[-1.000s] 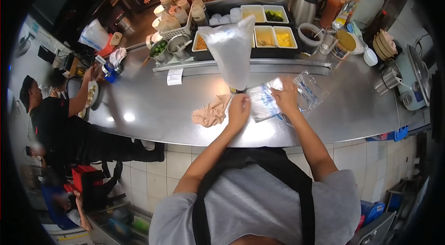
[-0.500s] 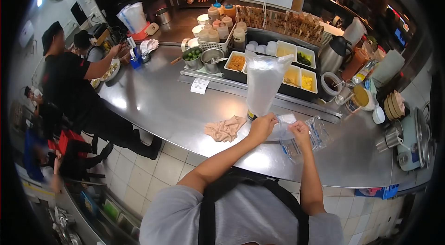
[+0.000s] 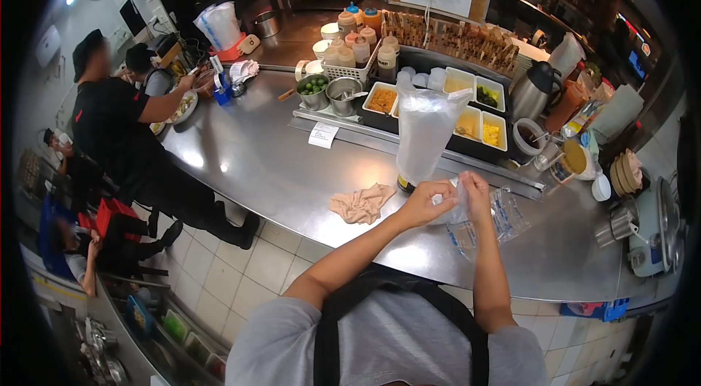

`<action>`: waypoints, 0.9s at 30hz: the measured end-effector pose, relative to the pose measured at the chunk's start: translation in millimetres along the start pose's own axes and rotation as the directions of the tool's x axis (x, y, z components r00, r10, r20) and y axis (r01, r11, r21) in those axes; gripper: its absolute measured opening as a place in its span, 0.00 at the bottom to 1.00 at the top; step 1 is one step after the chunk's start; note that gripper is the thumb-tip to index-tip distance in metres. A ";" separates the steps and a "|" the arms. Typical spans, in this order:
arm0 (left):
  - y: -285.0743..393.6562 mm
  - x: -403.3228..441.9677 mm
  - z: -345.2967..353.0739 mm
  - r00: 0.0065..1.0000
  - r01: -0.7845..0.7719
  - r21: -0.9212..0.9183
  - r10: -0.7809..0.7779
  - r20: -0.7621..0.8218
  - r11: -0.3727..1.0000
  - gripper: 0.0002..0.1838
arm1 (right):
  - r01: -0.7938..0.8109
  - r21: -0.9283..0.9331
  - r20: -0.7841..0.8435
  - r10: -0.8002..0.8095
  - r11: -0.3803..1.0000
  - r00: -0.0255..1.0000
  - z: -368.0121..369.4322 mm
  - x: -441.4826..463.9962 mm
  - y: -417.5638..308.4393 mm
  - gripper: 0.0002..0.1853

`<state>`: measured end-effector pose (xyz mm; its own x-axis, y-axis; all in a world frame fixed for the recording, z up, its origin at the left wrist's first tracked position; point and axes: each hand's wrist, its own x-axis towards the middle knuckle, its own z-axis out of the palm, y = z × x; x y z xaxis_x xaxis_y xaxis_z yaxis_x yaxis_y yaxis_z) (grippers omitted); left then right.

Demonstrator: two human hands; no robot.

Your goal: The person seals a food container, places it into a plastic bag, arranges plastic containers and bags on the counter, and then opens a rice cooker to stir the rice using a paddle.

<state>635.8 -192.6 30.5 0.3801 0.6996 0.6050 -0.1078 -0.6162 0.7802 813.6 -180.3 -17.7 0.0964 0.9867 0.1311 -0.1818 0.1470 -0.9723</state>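
Thin clear plastic (image 3: pixel 461 202) is pinched between fingers of our 2 hands, left hand (image 3: pixel 428 203) and right hand (image 3: pixel 477 197), near the tall plastic bag (image 3: pixel 425 134). It is already off the counter (image 3: pixel 281 174); whether it is open, we cannot tell.

- The cloth (image 3: pixel 362 203) lies on the counter (image 3: pixel 270 189), left of the left hand (image 3: pixel 426 205).
- The big bag (image 3: pixel 427 130) stands behind the left hand.
- The small bag (image 3: pixel 459 203) is between the two hands.
- The wrap (image 3: pixel 505 218) lies under and right of the right hand (image 3: pixel 477 196).
- Behind the slip (image 3: pixel 323 135), limes (image 3: pixel 314 86) sit in a pot (image 3: pixel 314 102).
- The jug (image 3: pixel 534 92) stands right of the tubs (image 3: pixel 482 130).
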 end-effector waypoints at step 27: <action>-74.8 82.3 -121.6 0.583 0.694 -0.390 -0.790 -0.187 0.605 0.08 | 0.023 -0.532 -0.312 -0.221 0.847 0.924 91.8 107.7 -57.9 0.08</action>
<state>563.4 -44.9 41.2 0.1346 0.9628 -0.2341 -0.1598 0.2543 0.9538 744.7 -76.1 70.5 0.4345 0.8573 0.2760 0.3687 0.1103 -0.9230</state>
